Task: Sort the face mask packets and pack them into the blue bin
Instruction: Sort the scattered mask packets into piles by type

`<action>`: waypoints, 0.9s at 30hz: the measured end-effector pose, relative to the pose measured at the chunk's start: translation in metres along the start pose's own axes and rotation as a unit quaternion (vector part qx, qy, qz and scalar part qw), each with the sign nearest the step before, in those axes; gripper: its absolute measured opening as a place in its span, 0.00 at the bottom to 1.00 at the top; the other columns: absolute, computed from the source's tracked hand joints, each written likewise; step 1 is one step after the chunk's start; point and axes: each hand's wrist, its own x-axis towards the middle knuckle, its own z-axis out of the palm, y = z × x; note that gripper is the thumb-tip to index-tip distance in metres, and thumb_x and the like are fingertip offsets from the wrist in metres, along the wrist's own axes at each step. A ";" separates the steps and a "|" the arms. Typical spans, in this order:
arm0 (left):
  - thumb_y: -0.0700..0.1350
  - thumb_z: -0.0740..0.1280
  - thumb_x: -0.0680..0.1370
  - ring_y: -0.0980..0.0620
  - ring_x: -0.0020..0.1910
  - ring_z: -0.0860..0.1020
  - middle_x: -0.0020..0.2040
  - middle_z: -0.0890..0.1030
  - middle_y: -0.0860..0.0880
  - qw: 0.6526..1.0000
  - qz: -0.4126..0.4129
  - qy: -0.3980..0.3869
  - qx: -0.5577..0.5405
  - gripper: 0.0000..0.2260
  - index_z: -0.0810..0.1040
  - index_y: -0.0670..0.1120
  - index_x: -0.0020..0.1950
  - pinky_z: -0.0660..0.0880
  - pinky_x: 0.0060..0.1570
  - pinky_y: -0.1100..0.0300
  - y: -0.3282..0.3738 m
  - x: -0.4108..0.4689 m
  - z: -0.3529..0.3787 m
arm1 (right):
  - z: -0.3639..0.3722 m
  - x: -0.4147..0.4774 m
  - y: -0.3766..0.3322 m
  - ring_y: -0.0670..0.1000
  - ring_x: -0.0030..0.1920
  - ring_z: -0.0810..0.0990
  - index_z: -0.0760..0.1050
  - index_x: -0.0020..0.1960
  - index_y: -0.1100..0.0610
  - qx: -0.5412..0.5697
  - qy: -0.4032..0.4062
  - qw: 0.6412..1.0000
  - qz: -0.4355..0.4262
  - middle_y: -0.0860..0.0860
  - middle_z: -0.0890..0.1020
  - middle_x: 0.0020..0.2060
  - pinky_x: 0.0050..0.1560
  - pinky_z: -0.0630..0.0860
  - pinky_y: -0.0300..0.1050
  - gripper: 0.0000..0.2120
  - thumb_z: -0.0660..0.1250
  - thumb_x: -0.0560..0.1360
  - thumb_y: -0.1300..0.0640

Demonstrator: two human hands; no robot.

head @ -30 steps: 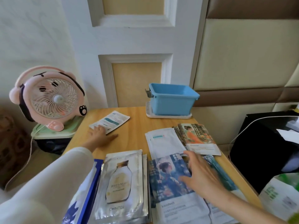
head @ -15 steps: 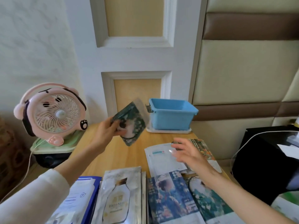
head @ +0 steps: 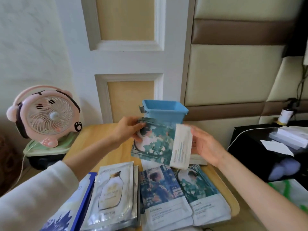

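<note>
Cream padded wall panels and a white panelled door are standing behind a light wooden tabletop (head: 103, 152). From the head camera, both bare hands are holding one teal floral face mask packet (head: 156, 144) up in the air above the table, in front of the blue plastic bin (head: 165, 111). That bin is sitting at the far edge of the table, against the door. The left hand (head: 130, 130), coming out of a white sleeve, is pinching the packet's left upper corner, thumb on the printed face. The right hand (head: 205, 145) is lying behind the packet's white end strip with fingers spread; whether it is actually gripping the strip cannot be told.

Other packets are lying in rows on the near part of the table: a silver foil packet printed with a pale bottle (head: 115, 195) on a small stack, a dark blue illustrated packet (head: 160, 194) beside it, and another teal floral packet (head: 201, 192) to the right. A blue and white packet (head: 75, 202) is showing at the near left edge. A pink desk fan with bear ears (head: 45, 114) is standing on a green base to the left of the table.
</note>
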 end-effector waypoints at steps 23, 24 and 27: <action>0.62 0.71 0.68 0.43 0.67 0.65 0.69 0.65 0.44 0.750 0.030 -0.403 0.524 0.39 0.62 0.41 0.70 0.66 0.62 0.49 -0.034 -0.058 0.128 | -0.008 -0.075 0.039 0.50 0.50 0.78 0.68 0.62 0.51 -0.791 -0.005 0.569 0.225 0.48 0.76 0.47 0.40 0.69 0.38 0.26 0.62 0.72 0.35; 0.62 0.71 0.67 0.41 0.70 0.61 0.72 0.60 0.42 0.732 0.024 -0.414 0.540 0.45 0.56 0.40 0.73 0.64 0.66 0.46 -0.039 -0.060 0.133 | -0.004 -0.071 0.040 0.52 0.58 0.75 0.65 0.66 0.52 -0.797 0.013 0.579 0.172 0.50 0.75 0.55 0.48 0.69 0.42 0.28 0.63 0.73 0.37; 0.63 0.71 0.67 0.39 0.72 0.57 0.74 0.56 0.40 0.708 0.031 -0.419 0.567 0.49 0.51 0.37 0.75 0.63 0.68 0.43 -0.049 -0.056 0.140 | -0.003 -0.060 0.061 0.47 0.75 0.54 0.53 0.75 0.46 -0.695 -0.053 0.716 0.044 0.47 0.58 0.74 0.72 0.55 0.47 0.28 0.57 0.79 0.43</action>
